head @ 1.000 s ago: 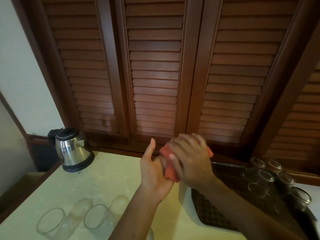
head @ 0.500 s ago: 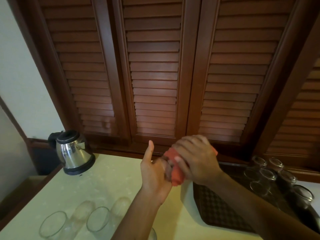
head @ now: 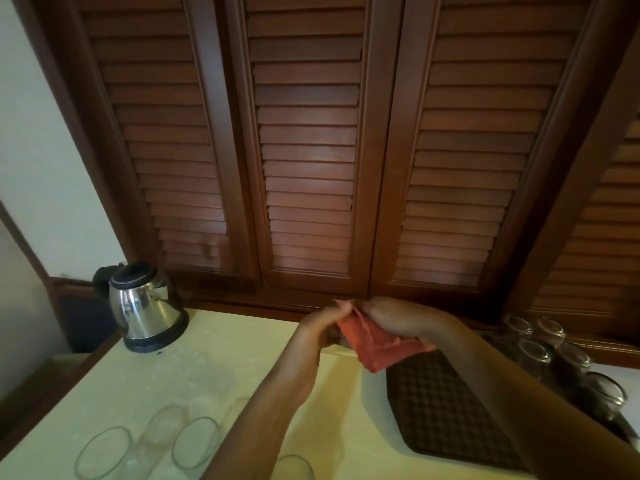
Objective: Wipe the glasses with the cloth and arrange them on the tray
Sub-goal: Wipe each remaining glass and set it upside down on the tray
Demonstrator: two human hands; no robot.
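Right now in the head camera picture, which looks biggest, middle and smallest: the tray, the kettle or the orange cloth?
1. The tray looks biggest, though arms hide part of it.
2. The kettle comes next.
3. The orange cloth looks smallest, but it is bunched between the left hand and right hand, so its full size is unclear.

1. A pale yellow counter (head: 214, 368) runs below dark louvred doors.
2. At its back left corner stands a steel kettle (head: 145, 306) on a black base.
3. Clear glasses (head: 104, 452) lie on their sides at the near left edge.
4. To the right lies a dark patterned tray (head: 446, 410), with glasses (head: 533, 355) standing upside down along its far side.
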